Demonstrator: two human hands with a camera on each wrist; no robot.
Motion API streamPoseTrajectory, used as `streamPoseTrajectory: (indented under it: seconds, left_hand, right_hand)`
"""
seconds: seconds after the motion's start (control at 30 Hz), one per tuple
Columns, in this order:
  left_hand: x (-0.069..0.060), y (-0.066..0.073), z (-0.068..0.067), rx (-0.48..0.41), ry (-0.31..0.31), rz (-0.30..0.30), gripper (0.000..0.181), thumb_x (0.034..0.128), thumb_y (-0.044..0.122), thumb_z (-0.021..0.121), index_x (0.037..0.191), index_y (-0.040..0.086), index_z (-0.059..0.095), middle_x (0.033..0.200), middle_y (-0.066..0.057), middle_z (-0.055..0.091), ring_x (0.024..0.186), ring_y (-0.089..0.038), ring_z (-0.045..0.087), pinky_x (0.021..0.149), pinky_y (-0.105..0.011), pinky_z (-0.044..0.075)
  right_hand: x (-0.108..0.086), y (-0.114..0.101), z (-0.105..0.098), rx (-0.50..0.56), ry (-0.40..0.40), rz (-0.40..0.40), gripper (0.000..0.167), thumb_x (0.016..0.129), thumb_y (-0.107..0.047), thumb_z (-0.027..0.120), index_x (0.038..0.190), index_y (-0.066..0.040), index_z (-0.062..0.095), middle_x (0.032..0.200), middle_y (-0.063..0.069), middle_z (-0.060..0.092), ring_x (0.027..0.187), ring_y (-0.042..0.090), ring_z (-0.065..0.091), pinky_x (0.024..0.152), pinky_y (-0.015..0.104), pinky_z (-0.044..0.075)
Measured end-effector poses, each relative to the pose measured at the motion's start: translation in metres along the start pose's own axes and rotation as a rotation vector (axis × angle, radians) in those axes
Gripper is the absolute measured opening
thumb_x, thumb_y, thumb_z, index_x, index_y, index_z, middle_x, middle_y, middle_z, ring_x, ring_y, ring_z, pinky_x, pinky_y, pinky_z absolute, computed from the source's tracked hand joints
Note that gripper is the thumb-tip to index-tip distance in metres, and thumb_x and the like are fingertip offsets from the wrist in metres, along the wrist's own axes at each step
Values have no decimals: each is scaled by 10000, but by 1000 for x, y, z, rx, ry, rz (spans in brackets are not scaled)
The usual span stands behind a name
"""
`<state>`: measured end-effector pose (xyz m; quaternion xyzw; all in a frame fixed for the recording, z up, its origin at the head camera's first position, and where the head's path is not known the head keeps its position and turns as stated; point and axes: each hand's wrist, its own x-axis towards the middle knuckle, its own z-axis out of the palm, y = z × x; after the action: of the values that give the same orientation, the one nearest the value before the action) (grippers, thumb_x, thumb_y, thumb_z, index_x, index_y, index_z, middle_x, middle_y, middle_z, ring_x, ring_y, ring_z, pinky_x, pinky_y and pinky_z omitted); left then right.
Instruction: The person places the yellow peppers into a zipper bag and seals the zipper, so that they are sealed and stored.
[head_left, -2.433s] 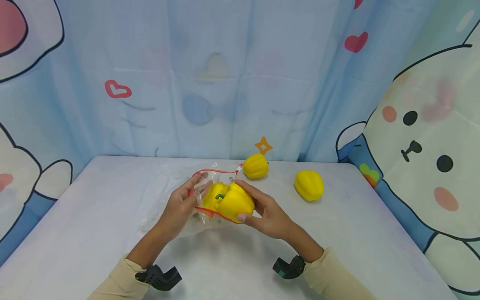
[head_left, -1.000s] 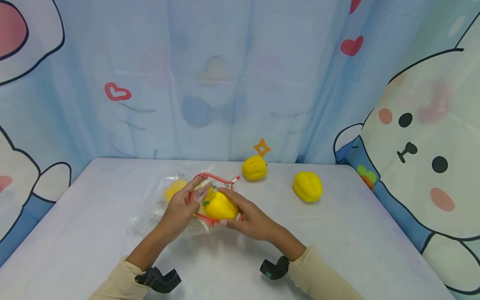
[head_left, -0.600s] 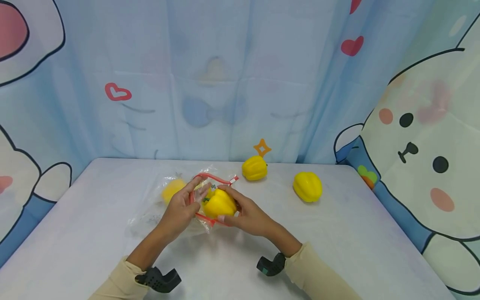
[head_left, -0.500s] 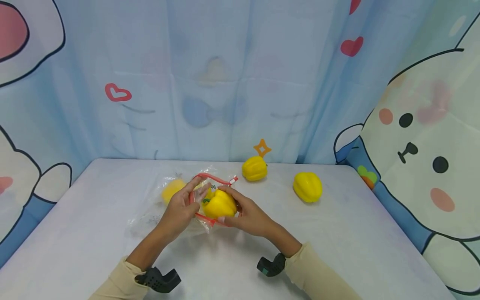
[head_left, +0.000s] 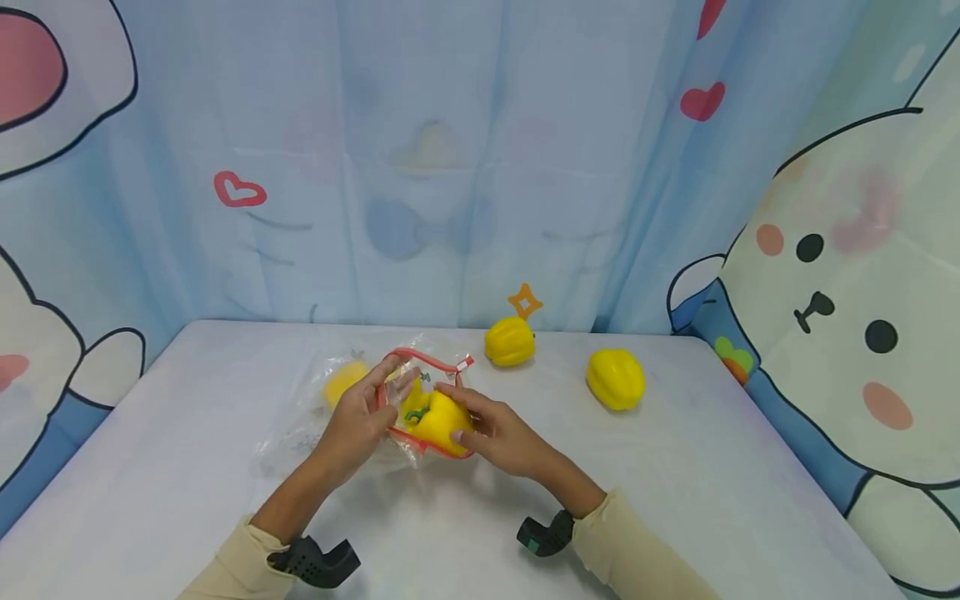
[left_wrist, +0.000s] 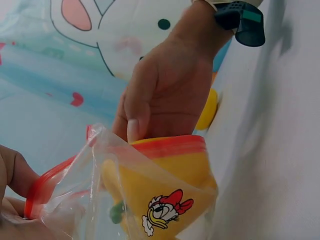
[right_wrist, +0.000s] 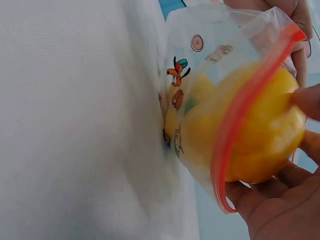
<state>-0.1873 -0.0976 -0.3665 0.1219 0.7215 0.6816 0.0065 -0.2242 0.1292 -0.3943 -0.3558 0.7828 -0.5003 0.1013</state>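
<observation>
Left hand (head_left: pixel 358 423) pinches red rim (right_wrist: pixel 234 120) of clear bag (right_wrist: pixel 215 57); right hand (head_left: pixel 510 433) grips yellow pepper (head_left: pixel 444 423) partway inside. Step, seemingly: bagging; next likely calls for a push left.

Mixed lot, plastics and cloth, glossy and matt.
Bag (right_wrist: pixel 207 80): thin clear plastic film, shiny, crinkled; its zip strip (right_wrist: pixel 237 115), smooth red plastic. Peppers (head_left: pixel 442 421): smooth, glossy to my eye. Table cover (head_left: pixel 435 533): matt white cloth. Curtain (head_left: pixel 420 183): thin cloth, softly creased. Sleeves (head_left: pixel 238 562): matt beige cloth. Wrist cameras (head_left: pixel 313 562): black plastic, dull.
</observation>
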Motion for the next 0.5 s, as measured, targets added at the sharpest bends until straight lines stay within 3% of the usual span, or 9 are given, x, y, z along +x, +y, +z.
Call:
streamPoseTrajectory:
  seconds: [0.23,0.5]
  left_hand:
    - [0,-3,3,4,-28,21,648,937,-65,472,1531,16,227,1505,-126,389,1326,-197,440,986,-264,411]
    - [-1,-4,4,15,-30,11,649,936,-69,471,1533,36,240,1501,-94,404,1317,-169,449,988,-245,402]
  right_hand:
    - [2,6,5,-18,-35,9,527,963,-115,599,1465,-82,442,1479,46,443,1281,187,467,1039,333,412]
    - [4,12,14,-81,26,23,535,950,-112,619,1456,-69,450,1455,50,470,1314,219,451,1077,400,355]
